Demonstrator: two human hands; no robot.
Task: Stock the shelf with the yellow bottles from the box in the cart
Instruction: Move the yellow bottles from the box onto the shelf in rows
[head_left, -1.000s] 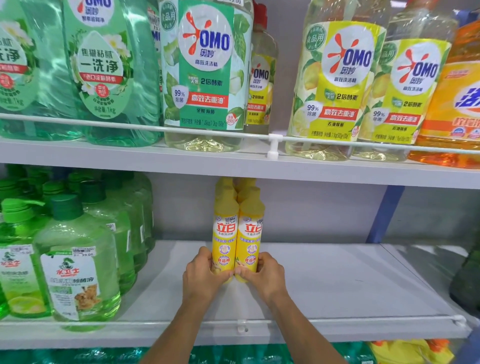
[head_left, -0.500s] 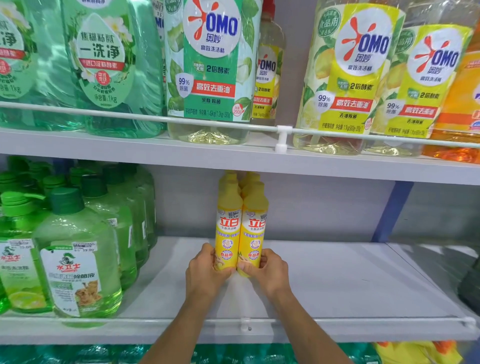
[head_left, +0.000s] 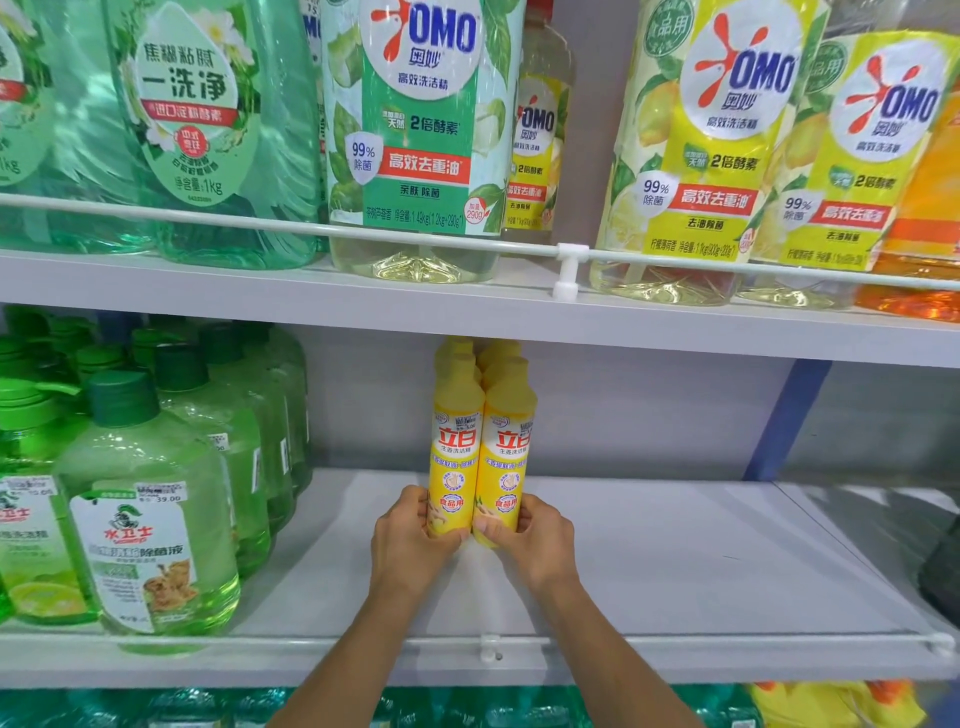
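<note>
Placing step, I judge: the left hand (head_left: 410, 530) curls round the foot of the left bottle (head_left: 456, 457), and the right bottle (head_left: 506, 462), touching it, is gripped by the right hand (head_left: 535, 540). Both stand upright on the shelf (head_left: 675, 571), back bottles (head_left: 454, 347) just behind the grip. Next calls for releasing without tipping them. Slim, yellow, labels facing out

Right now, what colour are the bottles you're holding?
The bottles are yellow with red lettering; head view shows it best.
</note>
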